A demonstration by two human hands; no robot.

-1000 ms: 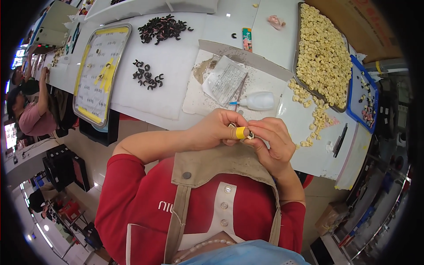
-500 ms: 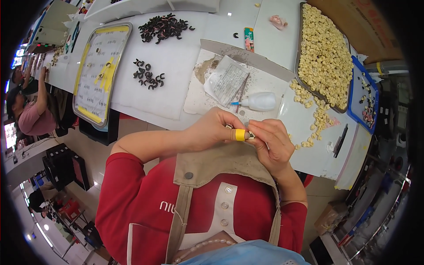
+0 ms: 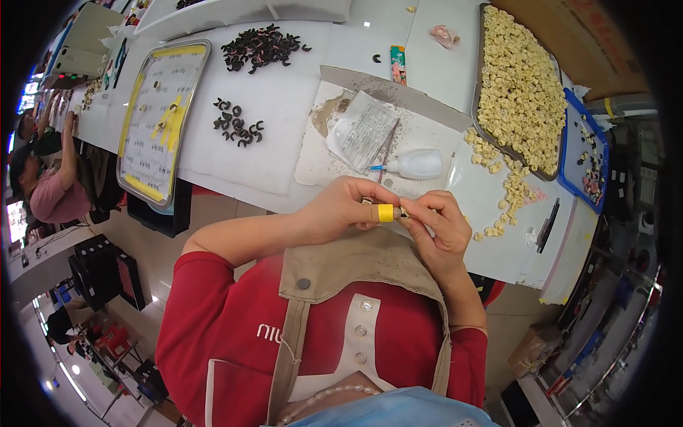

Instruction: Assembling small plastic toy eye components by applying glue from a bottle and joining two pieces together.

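Note:
Close to the table's front edge, my left hand (image 3: pixel 350 202) and my right hand (image 3: pixel 442 226) meet fingertip to fingertip. Yellow tape (image 3: pixel 385 213) wraps my left thumb. Both hands pinch a small cream-and-dark piece (image 3: pixel 405 212), mostly covered by the fingers, so its exact kind is unclear. Just beyond them a white squeeze bottle (image 3: pixel 421 164) with a blue tip lies on its side on a stained cardboard sheet (image 3: pixel 307 165), beside a crumpled printed paper bag (image 3: pixel 364 128). Many small cream pieces fill a tray (image 3: pixel 475 107) at the right, and some have spilled (image 3: pixel 498 203) toward me.
Black curved pieces lie in a larger heap (image 3: pixel 260 47) and a smaller one (image 3: pixel 238 124). A metal-rimmed tray (image 3: pixel 208 60) with yellow tape stands at the left. A blue tray (image 3: pixel 569 167), a black pen (image 3: pixel 548 226) and a green tube-like packet (image 3: pixel 398 64) are on the table. People sit far left.
My right fingers have shifted from lying flatter over the small piece to a tighter fingertip pinch on it. The left hand stays nearly in place; the whole view has moved slightly.

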